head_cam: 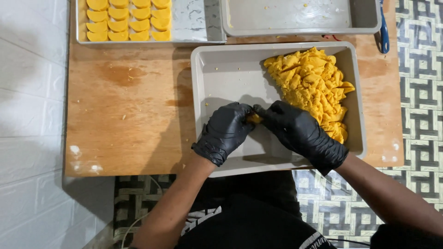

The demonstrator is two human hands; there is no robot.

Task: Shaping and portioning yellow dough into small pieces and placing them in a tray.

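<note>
**Both gloved hands pinched on one yellow piece, mid-tray**

Hidden/cut off: tabletop (pixel 134 115) runs out of view at the top. The metal tray (pixel 194 27) top left and the empty grey tray (pixel 295 18) top centre are both clipped by the upper edge. A blue-handled tool (pixel 384 34) on the right is half hidden behind that grey tray; can't tell what kind. The dough piece (pixel 254 119) is nearly all covered by fingers, only a yellow sliver shows, shape unreadable.

Largest to smallest:
- Wooden tabletop, stained and crumb-flecked, white wall on one side, patterned floor on the other.
- Grey tray (pixel 221 78) nearest the person, overhanging the near table edge. Left half bare.
- Heap of yellow dough scraps (pixel 314 83) filling the tray's right side.
- Rows of yellow half-moon pieces (pixel 129 20) in the metal tray, lined up tidily.
- Left hand (pixel 224 131) and right hand (pixel 300 131), black gloves, fingertips meeting above the tray floor just beside the heap.

Grip: both hands closed, fingertips pressed together on the dough piece between them.
</note>
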